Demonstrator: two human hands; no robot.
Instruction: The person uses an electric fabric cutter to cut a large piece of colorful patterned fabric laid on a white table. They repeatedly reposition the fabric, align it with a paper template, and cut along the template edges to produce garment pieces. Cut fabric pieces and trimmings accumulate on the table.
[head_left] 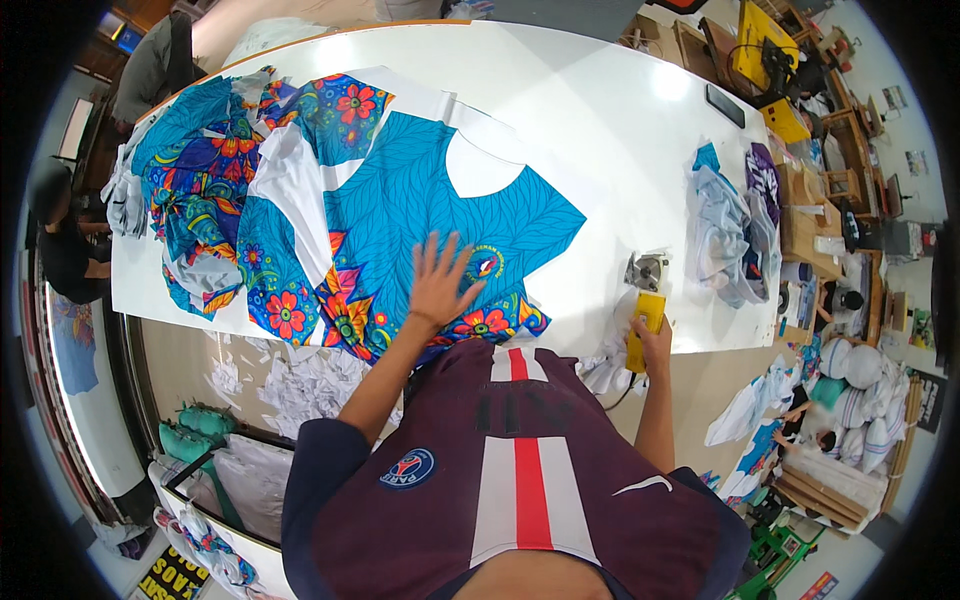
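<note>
Fabric pressed flat, cutter gripped

Fabric panel (440,210), teal with bright flowers, lies on the white worktop (600,120); left hand (440,285) rests on it, grip wide, fingers spread; right hand (655,345) holds the yellow cutter (645,310) near the worktop's edge; more printed pieces (215,190) lie left.

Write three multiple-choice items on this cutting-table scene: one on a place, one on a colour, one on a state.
1. Where does the left hand rest?
A. On the blue printed fabric panel
B. On the bare table top
C. On the heap of scraps below the table

2. What colour is the handle of the rotary cutter in the right hand?
A. Red
B. Yellow
C. Green

3. How is the left hand held?
A. Clenched in a fist
B. Pinching a corner
C. Flat, fingers spread

Answers: 1 A, the palm lies on the blue leaf-patterned panel. 2 B, the handle in that grip is bright yellow. 3 C, all fingers fan out flat on the cloth.
</note>
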